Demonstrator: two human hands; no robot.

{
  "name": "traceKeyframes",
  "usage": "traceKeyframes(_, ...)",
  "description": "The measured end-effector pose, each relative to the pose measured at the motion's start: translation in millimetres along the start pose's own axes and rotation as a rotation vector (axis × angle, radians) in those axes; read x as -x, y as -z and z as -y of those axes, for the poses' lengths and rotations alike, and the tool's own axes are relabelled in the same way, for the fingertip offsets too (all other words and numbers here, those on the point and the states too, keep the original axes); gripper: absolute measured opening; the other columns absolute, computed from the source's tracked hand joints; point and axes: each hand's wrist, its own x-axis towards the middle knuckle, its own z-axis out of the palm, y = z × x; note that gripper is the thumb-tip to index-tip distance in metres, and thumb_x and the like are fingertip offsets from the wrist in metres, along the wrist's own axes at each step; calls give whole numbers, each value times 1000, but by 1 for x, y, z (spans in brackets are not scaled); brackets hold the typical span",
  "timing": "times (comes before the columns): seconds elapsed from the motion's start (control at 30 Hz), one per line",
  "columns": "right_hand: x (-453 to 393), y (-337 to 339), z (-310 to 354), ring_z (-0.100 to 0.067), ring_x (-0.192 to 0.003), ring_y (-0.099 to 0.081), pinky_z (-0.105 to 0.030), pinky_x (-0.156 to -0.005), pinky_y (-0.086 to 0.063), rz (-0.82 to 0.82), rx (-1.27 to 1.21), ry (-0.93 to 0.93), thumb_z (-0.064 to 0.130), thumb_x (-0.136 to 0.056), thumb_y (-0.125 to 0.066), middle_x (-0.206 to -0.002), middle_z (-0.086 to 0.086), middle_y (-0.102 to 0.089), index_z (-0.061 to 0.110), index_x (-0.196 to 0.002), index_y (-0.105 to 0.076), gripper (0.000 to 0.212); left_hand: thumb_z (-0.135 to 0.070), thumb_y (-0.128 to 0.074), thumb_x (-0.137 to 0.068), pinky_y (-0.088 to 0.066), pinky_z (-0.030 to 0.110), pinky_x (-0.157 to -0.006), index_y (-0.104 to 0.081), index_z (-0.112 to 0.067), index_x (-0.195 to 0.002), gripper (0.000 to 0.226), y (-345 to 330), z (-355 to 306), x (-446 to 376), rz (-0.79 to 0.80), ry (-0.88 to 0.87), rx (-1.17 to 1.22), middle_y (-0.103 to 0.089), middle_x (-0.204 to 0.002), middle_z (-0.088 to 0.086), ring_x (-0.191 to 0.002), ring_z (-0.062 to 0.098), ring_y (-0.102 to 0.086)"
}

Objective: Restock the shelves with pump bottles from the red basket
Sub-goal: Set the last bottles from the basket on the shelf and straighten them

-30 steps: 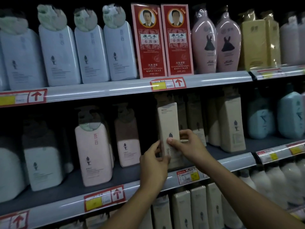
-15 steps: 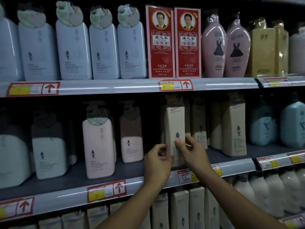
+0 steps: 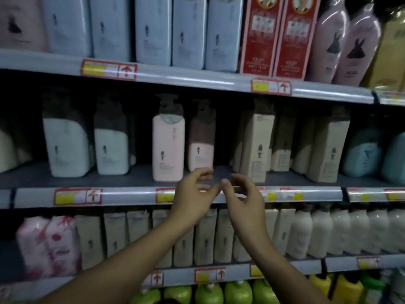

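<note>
A beige pump bottle (image 3: 257,148) stands upright at the front of the middle shelf (image 3: 131,195), beside more beige bottles (image 3: 328,150). My left hand (image 3: 194,195) and my right hand (image 3: 243,194) hover in front of the shelf edge, below and left of that bottle. Both hands hold nothing, their fingers are curled and apart, and the fingertips nearly meet. To the left, a pink pump bottle (image 3: 168,148) stands on the same shelf. The red basket is out of view.
Pale blue bottles (image 3: 153,34) and red boxes (image 3: 276,36) fill the top shelf (image 3: 197,79). White bottles (image 3: 65,148) stand at middle left, teal ones (image 3: 363,150) at right. Beige and white bottles line the lower shelf (image 3: 241,274), with green bottles (image 3: 219,292) beneath.
Both hands have let go of the beige bottle, which now stands on the middle shelf, and have drawn back toward the shelf edge. The view has shifted down and to the left.
</note>
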Motion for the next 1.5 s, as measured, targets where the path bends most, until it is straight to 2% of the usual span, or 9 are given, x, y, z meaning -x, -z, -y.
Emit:
traceKeyframes(0.2, 135, -64, -20, 4, -96, -63, -12, -75, -52, 431, 3, -61, 39, -95, -67, -106, 14, -66, 26, -115, -65, 24, -13, -76, -84, -58, 23, -80, -63, -27, -107, 30, 112, 79, 120, 14, 161, -110, -69, -102, -9, -91, 9, -69)
traceKeyframes(0.37, 263, -107, -109, -18, -104, -67, -26, -94, -48, 890, 324, -108, 50, -86, -55, -109, 2, -70, 17, -113, -69, 44, -22, -81, -68, -56, 35, -83, -64, -29, -108, 43, 202, 191, 256, 244, 582, -377, -70, -107, 0, -94, 20, -70)
traceKeyframes(0.5, 320, -136, -143, -24, -117, -62, -32, -102, -47, 1260, 496, -127, 55, -82, -56, -122, -3, -64, 20, -127, -61, 57, -15, -81, -79, -49, 10, -81, -57, -18, -130, 57, 251, 241, 290, 604, 797, -598, -60, -120, -3, -106, 14, -62)
traceKeyframes(0.7, 404, -196, -147, -35, -127, -49, -47, -102, -47, 1586, 511, 68, 36, -80, -74, -144, -9, -41, 25, -145, -39, 75, -14, -59, -92, -40, 19, -75, -60, -20, -107, 17, 277, 275, 323, 1037, 535, -1081, -64, -101, -3, -97, 16, -61)
traceKeyframes(0.83, 442, -220, -145, -42, -127, -49, -48, -97, -46, 1561, 523, 72, 16, -93, -58, -159, -20, -22, 11, -151, -36, 62, -17, -68, -84, -48, 23, -90, -50, -24, -112, 34, 265, 290, 324, 948, 659, -916, -62, -113, 0, -106, 19, -62)
traceKeyframes(0.93, 454, -222, -146, -36, -114, -63, -44, -79, -57, 1509, 599, 134, 28, -98, -43, -146, -16, -50, 16, -140, -53, 45, -13, -73, -83, -33, 0, -68, -46, -22, -115, 43, 260, 285, 323, 920, 756, -821, -47, -106, -10, -98, 7, -52)
traceKeyframes(1.03, 455, -218, -155, -27, -82, -73, -31, -46, -53, 1575, 624, 172, 35, -87, -42, -116, -7, -69, 23, -120, -64, 42, -16, -67, -87, -42, 19, -86, -38, -20, -139, 60, 262, 285, 320, 910, 786, -883, -54, -125, 0, -122, 24, -57)
traceKeyframes(1.17, 440, -198, -169, -35, -126, -48, -48, -94, -50, 1595, 554, 271, 14, -98, -49, -146, -11, -41, 14, -146, -40, 48, -20, -56, -91, -49, 34, -84, -43, -27, -117, 30, 263, 285, 316, 888, 801, -925, -63, -112, -1, -102, 24, -63)
traceKeyframes(1.5, 343, -135, -124, -11, -96, -58, -30, -75, -52, 890, 532, -137, 66, -61, -68, -101, 17, -49, 35, -110, -56, 59, -54, -34, -101, -44, 27, -101, -61, -31, -115, 38, 199, 255, 295, 472, 780, -588, -68, -122, -6, -118, 12, -61)
